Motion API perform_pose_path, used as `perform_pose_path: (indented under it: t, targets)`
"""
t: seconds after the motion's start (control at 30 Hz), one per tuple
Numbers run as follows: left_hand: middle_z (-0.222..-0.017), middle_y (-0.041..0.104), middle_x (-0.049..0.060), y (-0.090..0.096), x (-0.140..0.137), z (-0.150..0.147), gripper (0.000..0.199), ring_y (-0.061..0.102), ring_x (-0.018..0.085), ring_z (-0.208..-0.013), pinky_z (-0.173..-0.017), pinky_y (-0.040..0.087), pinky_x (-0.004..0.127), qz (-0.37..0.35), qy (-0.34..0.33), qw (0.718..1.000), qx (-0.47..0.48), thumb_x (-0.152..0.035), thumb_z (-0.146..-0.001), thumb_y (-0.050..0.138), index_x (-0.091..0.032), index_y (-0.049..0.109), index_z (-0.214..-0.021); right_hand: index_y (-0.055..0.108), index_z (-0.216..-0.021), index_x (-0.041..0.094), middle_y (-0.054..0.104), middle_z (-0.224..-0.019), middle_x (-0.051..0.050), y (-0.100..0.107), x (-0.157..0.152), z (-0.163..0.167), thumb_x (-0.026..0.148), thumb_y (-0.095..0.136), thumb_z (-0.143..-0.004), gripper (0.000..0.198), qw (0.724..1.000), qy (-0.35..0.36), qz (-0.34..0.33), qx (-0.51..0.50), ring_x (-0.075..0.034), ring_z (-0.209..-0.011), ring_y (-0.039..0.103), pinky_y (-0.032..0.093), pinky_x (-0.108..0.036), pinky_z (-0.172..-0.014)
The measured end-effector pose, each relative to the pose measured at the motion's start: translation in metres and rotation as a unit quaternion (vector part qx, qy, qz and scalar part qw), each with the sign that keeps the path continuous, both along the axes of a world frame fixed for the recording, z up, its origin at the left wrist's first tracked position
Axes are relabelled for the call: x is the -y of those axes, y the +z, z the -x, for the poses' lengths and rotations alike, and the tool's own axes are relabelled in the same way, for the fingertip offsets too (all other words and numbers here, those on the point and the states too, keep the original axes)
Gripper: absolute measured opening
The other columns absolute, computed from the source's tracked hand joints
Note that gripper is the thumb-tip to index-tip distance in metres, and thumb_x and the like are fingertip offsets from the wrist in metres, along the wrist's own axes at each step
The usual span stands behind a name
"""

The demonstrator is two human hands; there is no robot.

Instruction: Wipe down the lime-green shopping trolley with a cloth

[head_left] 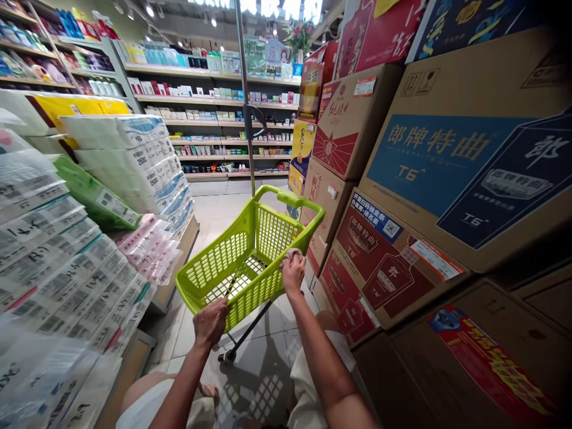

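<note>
While we're at the green cart (257,292): it stands on the tiled floor (272,339) right in front of our knees, handle bar (289,199) at the far end, basket angled across the aisle.
Our left hand (211,322): closed over the near rim, close to the cart's near-left corner. Looks like a firm hold, though we can't see how far the fingers wrap underneath.
Our right hand (294,279): bunched tight round a crumpled cloth (292,255), up at the same rim nearer the handle end. Can't tell how hard the cloth is pressing.
Rim tip: we reckon flat cloth beats a wad here, so spread it over the edge and run along the plastic with even pressure.
Basket mesh tip: those little holes could snag a loose corner, so tuck the ends into the palm.
Wheel (229,356): it could roll if we push sideways, so let the left hand brace against the right's strokes.
Aisle: stacked cartons (447,149) on our right, wrapped paper packs (134,158) on our left. Tight-ish, so short strokes and elbows in, imo.
</note>
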State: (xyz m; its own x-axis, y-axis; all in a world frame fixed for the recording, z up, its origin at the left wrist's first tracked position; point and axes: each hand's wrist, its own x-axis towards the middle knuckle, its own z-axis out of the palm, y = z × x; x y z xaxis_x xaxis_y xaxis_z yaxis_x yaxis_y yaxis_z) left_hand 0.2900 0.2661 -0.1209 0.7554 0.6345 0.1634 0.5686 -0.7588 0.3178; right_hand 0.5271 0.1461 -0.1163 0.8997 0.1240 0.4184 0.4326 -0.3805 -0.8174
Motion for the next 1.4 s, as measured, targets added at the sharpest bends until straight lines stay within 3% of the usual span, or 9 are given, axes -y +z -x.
perform_pose_path:
  t: [0.17,0.27,0.43,0.53,0.73,0.97,1.17,1.27,1.4]
  targets:
    - [-0.102,0.077,0.006,0.001,0.008,-0.002,0.060,0.069,0.021,-0.093,-0.073,0.043,0.026,-0.002,0.008,1.000,-0.003,-0.046,-0.103,0.017,-0.024,0.069,-0.085,0.067,-0.097,0.018,0.059,-0.110,-0.015,-0.012,-0.014,0.051,0.024,0.045,-0.094,0.023,1.000,0.006,0.021,-0.012,-0.026,-0.094,0.061,0.050,-0.036,-0.083]
    - [-0.105,0.077,0.006,0.004,0.008,-0.001,0.061,0.069,0.020,-0.098,-0.075,0.045,0.026,0.007,0.005,1.000,-0.006,-0.045,-0.104,0.016,-0.025,0.072,-0.090,0.068,-0.101,0.020,0.061,-0.113,-0.012,-0.030,-0.017,0.097,0.021,0.046,-0.092,0.024,0.991,0.114,0.051,0.040,-0.024,-0.096,0.063,0.050,-0.033,-0.083]
    - [-0.111,0.079,0.006,0.015,0.003,0.004,0.065,0.067,0.024,-0.108,-0.099,0.047,0.038,0.003,-0.015,1.000,0.015,-0.042,-0.105,0.014,-0.028,0.078,-0.105,0.069,-0.106,0.016,0.061,-0.111,-0.014,-0.010,-0.010,0.071,0.021,0.045,-0.096,0.027,0.997,0.044,0.064,-0.030,-0.025,-0.093,0.063,0.050,-0.035,-0.081]
    - [-0.099,0.080,0.006,0.013,-0.005,0.007,0.074,0.067,0.026,-0.113,-0.122,0.030,0.051,-0.005,-0.023,0.998,0.055,-0.043,-0.105,0.010,-0.028,0.081,-0.092,0.068,-0.108,0.015,0.061,-0.115,-0.016,-0.006,-0.013,0.085,0.019,0.045,-0.095,0.027,0.996,0.048,0.067,-0.025,-0.025,-0.096,0.063,0.051,-0.036,-0.085]
    - [-0.085,0.078,0.006,0.005,-0.025,0.017,0.089,0.070,0.025,-0.104,-0.130,0.018,0.055,0.081,-0.079,0.991,0.065,-0.052,-0.101,-0.005,-0.027,0.079,-0.084,0.067,-0.114,0.024,0.067,-0.120,-0.006,-0.031,-0.012,0.162,0.011,0.054,-0.089,0.031,0.949,0.268,0.085,0.145,-0.021,-0.108,0.063,0.052,-0.029,-0.092]
    - [-0.087,0.079,0.009,0.015,-0.023,0.019,0.105,0.069,0.025,-0.106,-0.129,0.023,0.051,0.166,-0.074,0.981,0.064,-0.064,-0.094,-0.018,-0.024,0.078,-0.076,0.067,-0.114,0.017,0.063,-0.121,-0.015,-0.028,-0.010,0.118,0.017,0.043,-0.097,0.029,0.996,0.076,0.033,0.031,-0.026,-0.116,0.062,0.050,-0.044,-0.105]
    - [-0.090,0.080,0.010,0.022,-0.023,0.015,0.112,0.068,0.024,-0.112,-0.129,0.023,0.052,0.207,-0.061,0.975,0.049,-0.069,-0.091,-0.021,-0.022,0.080,-0.078,0.061,-0.130,0.018,0.056,-0.131,-0.017,-0.070,-0.026,0.204,0.017,0.046,-0.098,0.035,0.977,0.190,0.007,0.096,-0.027,-0.128,0.059,0.055,-0.044,-0.106]
    - [-0.085,0.079,0.010,0.024,-0.023,0.015,0.117,0.068,0.024,-0.109,-0.128,0.025,0.049,0.224,-0.065,0.971,0.049,-0.071,-0.088,-0.026,-0.023,0.081,-0.077,0.061,-0.127,0.018,0.059,-0.127,-0.017,-0.075,-0.024,0.190,0.020,0.045,-0.099,0.032,0.978,0.185,-0.008,0.096,-0.027,-0.123,0.062,0.056,-0.045,-0.104]
    - [-0.082,0.078,0.012,0.027,-0.015,0.010,0.118,0.069,0.024,-0.101,-0.119,0.039,0.046,0.231,-0.054,0.969,0.066,-0.074,-0.088,-0.022,-0.020,0.082,-0.077,0.059,-0.123,0.016,0.058,-0.126,-0.020,-0.066,-0.025,0.163,0.025,0.043,-0.100,0.029,0.997,0.070,-0.023,0.023,-0.030,-0.123,0.062,0.055,-0.050,-0.104]
